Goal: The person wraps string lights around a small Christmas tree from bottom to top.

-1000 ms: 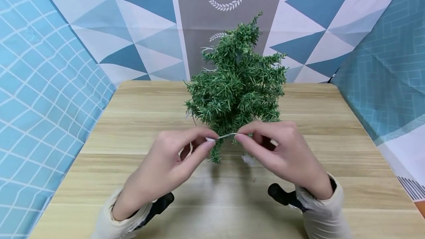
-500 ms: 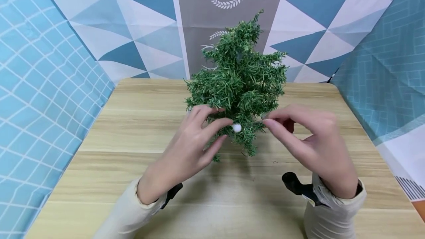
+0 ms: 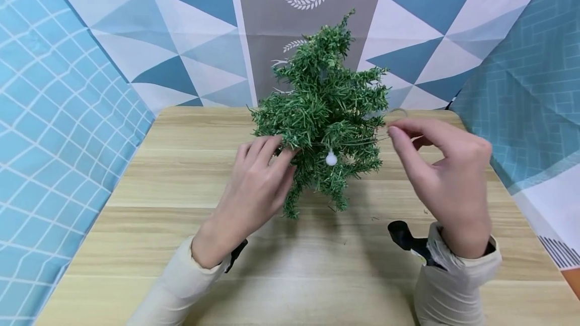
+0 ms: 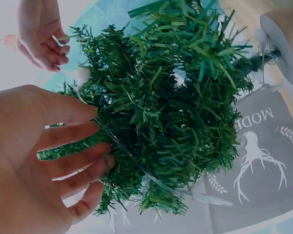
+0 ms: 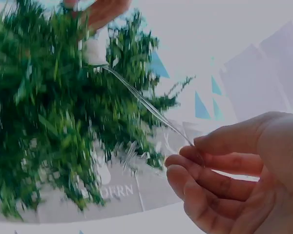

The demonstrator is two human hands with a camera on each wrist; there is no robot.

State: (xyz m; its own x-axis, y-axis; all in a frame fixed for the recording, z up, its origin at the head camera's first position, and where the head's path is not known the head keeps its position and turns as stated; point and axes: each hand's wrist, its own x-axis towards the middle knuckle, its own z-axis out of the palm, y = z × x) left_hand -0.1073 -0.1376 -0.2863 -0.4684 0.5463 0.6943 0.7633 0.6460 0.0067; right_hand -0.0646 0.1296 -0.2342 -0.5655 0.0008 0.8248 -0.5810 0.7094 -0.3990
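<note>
A small artificial Christmas tree (image 3: 317, 99) with green needles stands on the wooden table. A thin, clear string light wire (image 5: 151, 108) runs across its front, with a white ball bulb (image 3: 331, 158) hanging before the branches. My right hand (image 3: 448, 175), off to the tree's right, pinches this wire between thumb and forefinger and holds it taut. At the front left, my left hand (image 3: 254, 185) touches the branches with loosely bent fingers. Seen from the left wrist, its fingertips (image 4: 90, 129) are spread beside the wire, with nothing gripped. Needles hide part of the wire.
The tree's round base (image 4: 285, 44) shows in the left wrist view, with wire around the stem. Small fallen needles (image 3: 375, 218) lie on the table (image 3: 172, 190). Patterned cloth (image 3: 190, 29) hangs behind, and blue cloth stands at both sides.
My right hand has moved right and away, drawing the wire across the tree. My left hand let go of the wire and went to the left branches. The white bulb now hangs at the front.
</note>
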